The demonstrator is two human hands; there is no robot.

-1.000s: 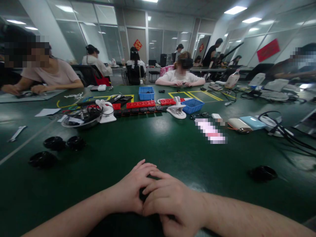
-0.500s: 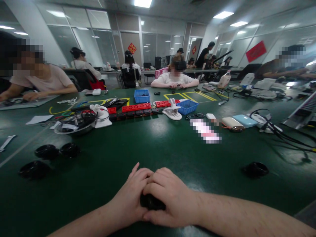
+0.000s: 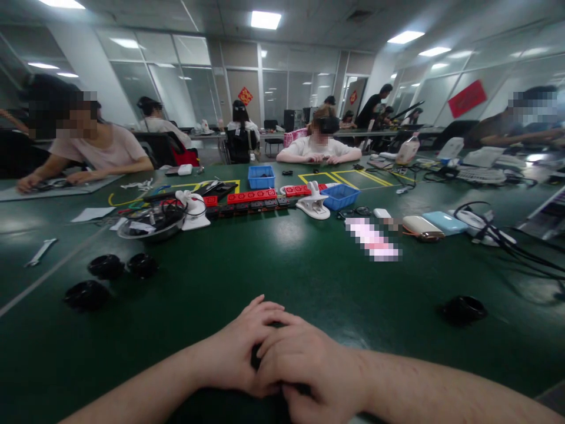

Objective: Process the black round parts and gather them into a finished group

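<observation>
Low in the middle of the head view, my left hand (image 3: 238, 350) and my right hand (image 3: 315, 368) are closed together around a small black part (image 3: 255, 357). Only slivers of it show between the fingers, so its kind is hidden. The right fingers lie over its top and overlap the left hand. Hollow, round black parts stand on the green table (image 3: 247, 265): one cup-like part (image 3: 464, 309) to the right, and a group of three at left, including a front one (image 3: 86, 295) and a rear one (image 3: 106, 267).
A metal bowl of cables (image 3: 152, 227), white clamps (image 3: 314, 203), red power strips (image 3: 251, 196) and a blue bin (image 3: 339, 196) line the table's middle. Power banks (image 3: 422, 228) and black cables (image 3: 494, 229) lie at right, a wrench (image 3: 42, 252) at left. Other people sit around.
My right hand's fingers have shifted further over the black part, which shows less now. The view has tilted up and turned slightly left.
</observation>
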